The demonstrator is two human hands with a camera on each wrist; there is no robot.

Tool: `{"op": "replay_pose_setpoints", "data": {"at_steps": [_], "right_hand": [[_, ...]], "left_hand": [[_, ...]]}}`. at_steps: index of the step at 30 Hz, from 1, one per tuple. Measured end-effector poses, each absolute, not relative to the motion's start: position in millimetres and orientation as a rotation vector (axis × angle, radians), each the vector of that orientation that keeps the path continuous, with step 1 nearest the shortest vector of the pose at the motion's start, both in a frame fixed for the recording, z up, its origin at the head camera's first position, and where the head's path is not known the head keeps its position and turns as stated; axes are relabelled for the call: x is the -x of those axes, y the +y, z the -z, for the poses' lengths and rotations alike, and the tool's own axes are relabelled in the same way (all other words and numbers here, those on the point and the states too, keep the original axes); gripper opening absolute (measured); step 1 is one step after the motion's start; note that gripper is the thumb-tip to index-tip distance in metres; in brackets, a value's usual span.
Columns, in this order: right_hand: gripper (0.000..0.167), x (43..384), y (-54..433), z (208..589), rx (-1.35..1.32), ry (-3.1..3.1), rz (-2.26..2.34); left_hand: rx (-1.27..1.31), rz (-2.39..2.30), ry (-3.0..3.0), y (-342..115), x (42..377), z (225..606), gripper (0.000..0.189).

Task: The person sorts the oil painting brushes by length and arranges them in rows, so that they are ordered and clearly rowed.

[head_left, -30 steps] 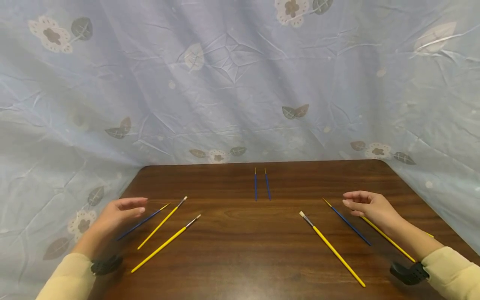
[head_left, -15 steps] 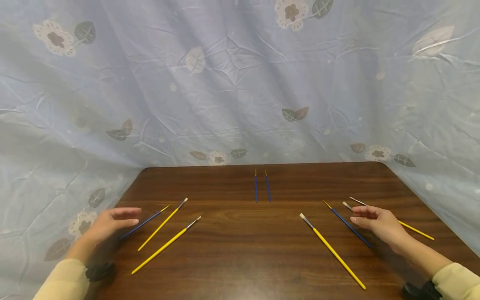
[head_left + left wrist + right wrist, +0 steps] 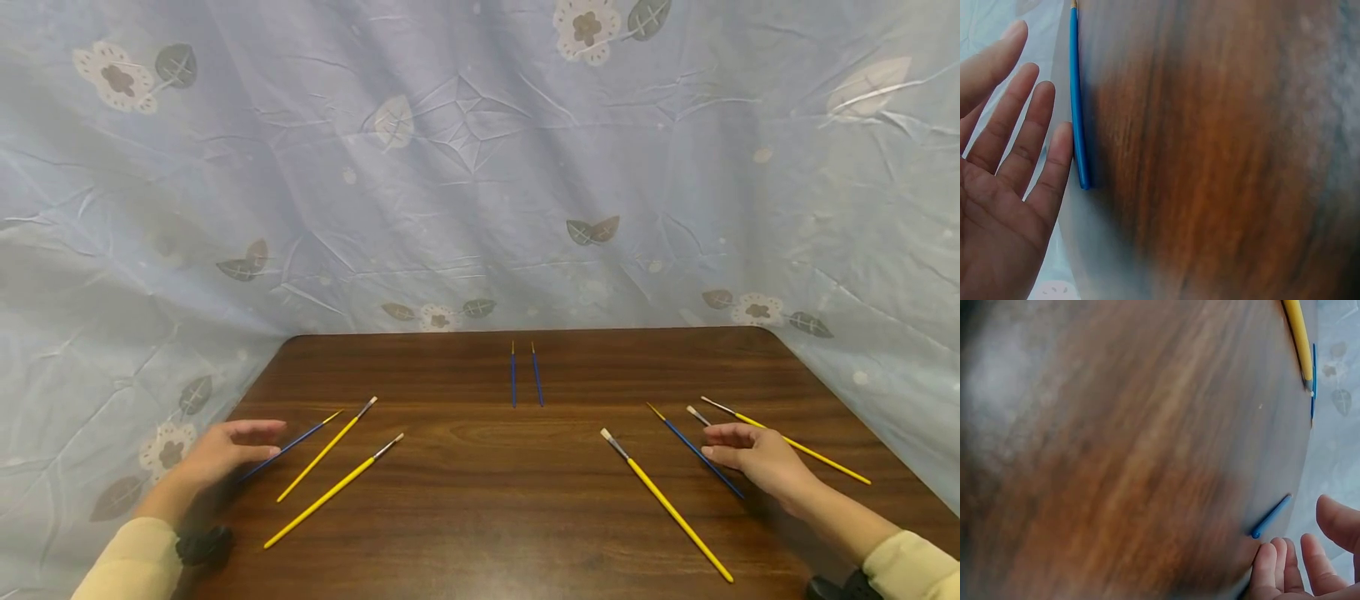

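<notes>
My left hand [image 3: 228, 454] hovers with loosely bent fingers and nothing in them, beside a slim blue paintbrush [image 3: 300, 437] at the table's left. In the left wrist view its fingers are spread, the little fingertip right at the blue handle [image 3: 1077, 100]. Just right of that brush lie two yellow paintbrushes [image 3: 318, 457]. On the other side, my right hand [image 3: 757, 458] is likewise bare, over a yellow paintbrush whose pale bristles [image 3: 693, 411] show past the fingers and whose handle is hidden. Near its thumb lies another blue paintbrush [image 3: 697, 452]; beyond it, a thin yellow one [image 3: 825, 459].
Two short blue brushes [image 3: 513, 379] lie near the back edge of the brown wooden table [image 3: 480, 500]. A larger yellow paintbrush [image 3: 675, 517] lies right of centre. A flowered cloth [image 3: 480, 208] hangs behind and along the sides.
Both hands have shifted toward the person; the right also went a little right, uncovering the thin yellow brush at the far right. The brushes have stayed in place.
</notes>
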State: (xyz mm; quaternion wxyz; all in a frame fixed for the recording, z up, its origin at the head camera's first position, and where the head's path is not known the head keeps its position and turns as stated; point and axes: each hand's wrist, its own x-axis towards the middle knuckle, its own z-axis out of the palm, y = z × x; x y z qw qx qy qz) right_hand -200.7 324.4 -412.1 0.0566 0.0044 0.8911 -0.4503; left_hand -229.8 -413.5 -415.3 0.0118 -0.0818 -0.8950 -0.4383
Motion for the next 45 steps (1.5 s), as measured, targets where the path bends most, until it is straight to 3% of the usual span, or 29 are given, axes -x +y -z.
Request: {"op": "replay_pose_setpoints", "data": {"at_steps": [45], "right_hand": [[0.052, 204, 318, 425, -0.070, 2.725, 1.441]], "left_hand": [[0.147, 1.211, -2.896, -400, 234, 426, 0.041]]}}
